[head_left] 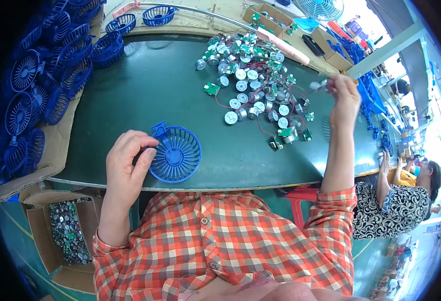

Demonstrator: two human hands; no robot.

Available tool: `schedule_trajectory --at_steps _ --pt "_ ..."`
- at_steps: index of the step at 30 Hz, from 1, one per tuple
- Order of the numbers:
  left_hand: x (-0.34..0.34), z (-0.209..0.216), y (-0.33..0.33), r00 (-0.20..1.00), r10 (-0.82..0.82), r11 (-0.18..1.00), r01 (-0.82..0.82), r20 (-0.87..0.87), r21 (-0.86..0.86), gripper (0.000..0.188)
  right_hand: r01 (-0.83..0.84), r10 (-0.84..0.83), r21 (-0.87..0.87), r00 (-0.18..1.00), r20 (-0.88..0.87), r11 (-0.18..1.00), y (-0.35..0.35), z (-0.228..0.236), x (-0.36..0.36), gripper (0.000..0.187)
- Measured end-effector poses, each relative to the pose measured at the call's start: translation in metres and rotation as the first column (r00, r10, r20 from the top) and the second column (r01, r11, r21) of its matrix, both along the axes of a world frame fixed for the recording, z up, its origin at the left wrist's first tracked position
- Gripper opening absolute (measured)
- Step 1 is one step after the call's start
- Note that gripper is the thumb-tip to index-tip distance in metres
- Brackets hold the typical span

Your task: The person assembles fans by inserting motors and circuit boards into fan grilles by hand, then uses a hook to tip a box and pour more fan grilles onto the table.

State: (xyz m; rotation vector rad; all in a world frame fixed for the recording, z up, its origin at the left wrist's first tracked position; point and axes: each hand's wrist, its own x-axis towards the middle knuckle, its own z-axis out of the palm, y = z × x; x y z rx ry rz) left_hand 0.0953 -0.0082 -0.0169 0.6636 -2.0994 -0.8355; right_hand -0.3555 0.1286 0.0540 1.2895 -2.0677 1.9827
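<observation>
1. Checked shirt [230, 236], nearest the head view's camera, faces the near edge of your green tabletop [135, 95].
2. Left hand [125, 163]: your thumb and forefinger are nearly closed, pinching the left rim of the blue fan guard [175, 156], which lies just inside that edge.
3. Right hand [345, 100]: your fingertips pinch a small silvery part [318, 85], blurred, probably a motor, just beside the motor heap [253, 75].
4. Steady the guard by its rim; raise the part clear, since red wires [220, 103] could snag.
5. Use the bare surface between guard and heap; mind the stacked guards [22, 113] at left.
</observation>
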Motion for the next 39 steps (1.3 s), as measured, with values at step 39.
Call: schedule_trajectory --at_steps 39 --pt "0.002 0.001 -0.001 0.991 -0.113 0.979 0.124 0.072 -0.161 0.028 -0.242 0.238 -0.136 0.970 -0.044 0.961 -0.030 0.046 0.126 0.019"
